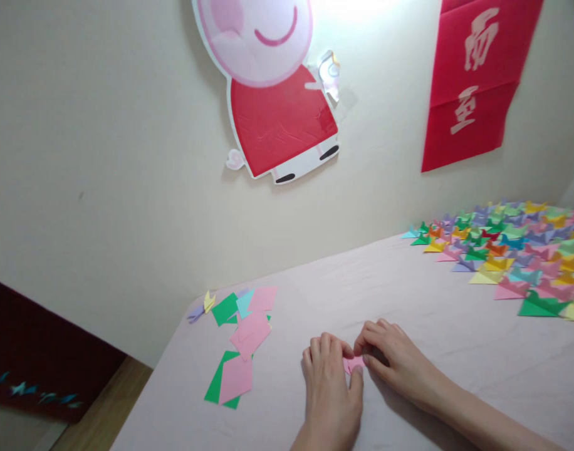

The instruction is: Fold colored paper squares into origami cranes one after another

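Loose paper squares (242, 341) lay by the table's (409, 294) left corner. Near the front edge the left hand (329, 382), fingers curled, pinched the small pink paper (353, 364), with the right hand (390, 357) closed on its other side. Tiny piece: a slipping thumb could have skewed the crease.

The small pink paper piece (353, 363) is thin and matt. The tabletop (456, 351) wears smooth, matt pale-pink cloth with faint wrinkles. Loose paper squares (242, 341) near its left edge and folded paper cranes (512, 257) at its far right corner look matt. The pig cutout (277, 113) is glossy and crinkled; the floor (113, 401) is wood.
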The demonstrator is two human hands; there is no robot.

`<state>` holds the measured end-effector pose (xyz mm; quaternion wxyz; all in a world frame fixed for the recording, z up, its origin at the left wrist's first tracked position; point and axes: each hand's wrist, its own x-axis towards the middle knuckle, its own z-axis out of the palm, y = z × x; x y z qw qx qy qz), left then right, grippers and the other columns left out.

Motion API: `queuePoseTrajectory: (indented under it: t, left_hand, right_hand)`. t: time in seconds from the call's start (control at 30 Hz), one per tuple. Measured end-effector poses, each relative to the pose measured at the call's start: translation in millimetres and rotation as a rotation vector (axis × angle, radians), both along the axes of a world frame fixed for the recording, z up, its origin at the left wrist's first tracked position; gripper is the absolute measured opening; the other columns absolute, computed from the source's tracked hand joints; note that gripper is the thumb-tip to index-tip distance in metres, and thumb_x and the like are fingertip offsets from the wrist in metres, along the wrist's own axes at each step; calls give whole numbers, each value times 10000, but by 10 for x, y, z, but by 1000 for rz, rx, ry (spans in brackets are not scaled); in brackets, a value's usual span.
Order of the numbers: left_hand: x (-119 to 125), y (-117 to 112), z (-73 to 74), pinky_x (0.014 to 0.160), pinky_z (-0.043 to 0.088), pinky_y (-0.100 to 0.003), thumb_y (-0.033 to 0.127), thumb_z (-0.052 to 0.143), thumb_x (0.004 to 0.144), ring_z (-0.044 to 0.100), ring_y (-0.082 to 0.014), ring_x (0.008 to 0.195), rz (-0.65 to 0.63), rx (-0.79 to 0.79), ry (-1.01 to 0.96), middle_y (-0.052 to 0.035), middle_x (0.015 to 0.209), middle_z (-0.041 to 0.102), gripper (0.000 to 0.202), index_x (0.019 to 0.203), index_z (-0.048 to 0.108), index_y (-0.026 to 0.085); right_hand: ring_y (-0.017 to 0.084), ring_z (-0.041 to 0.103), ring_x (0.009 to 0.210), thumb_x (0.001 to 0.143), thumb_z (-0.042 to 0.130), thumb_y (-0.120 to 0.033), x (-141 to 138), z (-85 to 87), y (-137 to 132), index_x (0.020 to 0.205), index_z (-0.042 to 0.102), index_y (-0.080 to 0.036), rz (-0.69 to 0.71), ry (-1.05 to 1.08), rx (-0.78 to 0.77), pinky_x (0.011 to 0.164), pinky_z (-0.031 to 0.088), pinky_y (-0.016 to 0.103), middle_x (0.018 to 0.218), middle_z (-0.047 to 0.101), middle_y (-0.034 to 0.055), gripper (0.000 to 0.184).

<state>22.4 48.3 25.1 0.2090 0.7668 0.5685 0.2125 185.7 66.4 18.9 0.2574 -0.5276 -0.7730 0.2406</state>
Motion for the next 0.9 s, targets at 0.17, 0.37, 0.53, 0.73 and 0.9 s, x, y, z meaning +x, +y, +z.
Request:
queuePoseTrajectory:
  t: [0.17,0.37,0.53,0.73,0.9]
  left_hand:
    - [60,-2,-17,913,308,-380,-3,468,690,469,-225,1042,74,-39,27,-24,1046,567,318,913,521,219]
    - [87,-47,13,924,310,-382,40,473,753,475,-228,1048,126,-38,20,-34,1060,580,252,919,531,220]
    - [77,-101,22,941,310,-382,19,469,736,478,-227,1067,145,-10,34,-37,1081,585,293,943,544,213]
    - [-88,-170,7,911,331,-350,80,502,793,490,-210,1043,45,55,-8,-16,1077,602,269,1006,574,227]
    - [-180,-236,51,910,339,-348,125,554,811,498,-210,1051,-30,95,-35,-2,1112,611,269,1041,615,250]
  right_hand:
    - [218,554,895,738,489,-84,12,-20,3,821,643,-227,-3,-7,9,802,381,358,881,672,22,227]
    - [234,545,879,736,550,-169,-101,-9,-55,801,610,-208,-83,-72,52,787,363,367,870,660,34,96]
    - [239,551,897,723,520,-127,-108,-54,-45,839,635,-221,-93,-106,54,801,362,382,902,671,34,189]
    - [232,574,907,782,475,-132,50,-89,15,857,673,-252,33,3,30,829,402,391,908,692,18,243]
    - [242,555,971,822,540,-205,-10,-35,-93,903,689,-259,74,16,73,879,396,406,952,672,27,178]
